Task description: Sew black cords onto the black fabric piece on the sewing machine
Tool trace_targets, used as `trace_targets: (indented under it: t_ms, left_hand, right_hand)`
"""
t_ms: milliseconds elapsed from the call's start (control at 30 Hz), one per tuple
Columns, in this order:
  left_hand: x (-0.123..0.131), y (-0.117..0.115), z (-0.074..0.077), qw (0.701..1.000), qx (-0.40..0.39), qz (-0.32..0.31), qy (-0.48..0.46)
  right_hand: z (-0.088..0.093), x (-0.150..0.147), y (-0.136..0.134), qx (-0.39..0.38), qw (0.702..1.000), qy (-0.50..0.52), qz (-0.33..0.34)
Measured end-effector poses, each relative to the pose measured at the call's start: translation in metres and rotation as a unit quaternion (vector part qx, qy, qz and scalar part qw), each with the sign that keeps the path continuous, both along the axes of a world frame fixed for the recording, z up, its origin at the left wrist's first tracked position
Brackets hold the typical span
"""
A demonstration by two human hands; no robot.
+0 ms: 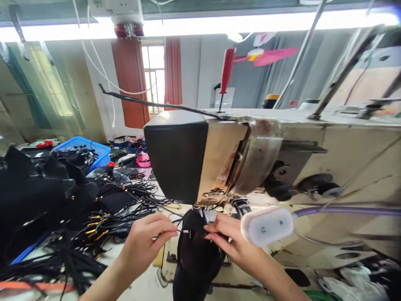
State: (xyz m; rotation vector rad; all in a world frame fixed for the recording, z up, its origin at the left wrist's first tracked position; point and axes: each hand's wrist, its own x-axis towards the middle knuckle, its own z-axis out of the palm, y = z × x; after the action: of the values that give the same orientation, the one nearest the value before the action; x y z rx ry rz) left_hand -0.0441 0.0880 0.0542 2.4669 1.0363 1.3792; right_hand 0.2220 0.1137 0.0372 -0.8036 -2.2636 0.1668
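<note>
Rust-red curtains [131,83] behind, left hand [142,237] pinches thin strand [181,230], right hand [233,237] pinches curved black cloth [199,255].

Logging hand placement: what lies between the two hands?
Black fabric and a small pale piece lie between the left hand and the right hand, in the head view.

A sewing machine [225,154] spans centre to three o'clock, a screwdriver [227,73] on top. At six, cloth [196,259] lies between left hand [148,235] and right hand [232,235]. Cords [115,223] lie at eight, a basket [102,154] at nine.
</note>
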Motion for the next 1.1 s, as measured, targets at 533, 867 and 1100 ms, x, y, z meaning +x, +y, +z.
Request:
trace_targets:
  t_ms: [533, 867, 1100]
  left_hand:
    - [0.046, 0.052, 0.025, 0.902, -0.428, 0.047, -0.004]
    - [0.047, 0.036, -0.001, 0.996, 0.049, 0.067, 0.024]
    - [0.051, 0.026, -0.020, 0.967, 0.235, 0.010, 0.093]
  right_hand:
    - [-0.019, 0.011, 0.005, 0.078, 0.996, -0.037, -0.027]
    - [-0.030, 0.011, 0.006, 0.085, 0.993, -0.029, -0.078]
    - [-0.040, 0.012, 0.015, 0.106, 0.992, -0.020, -0.068]
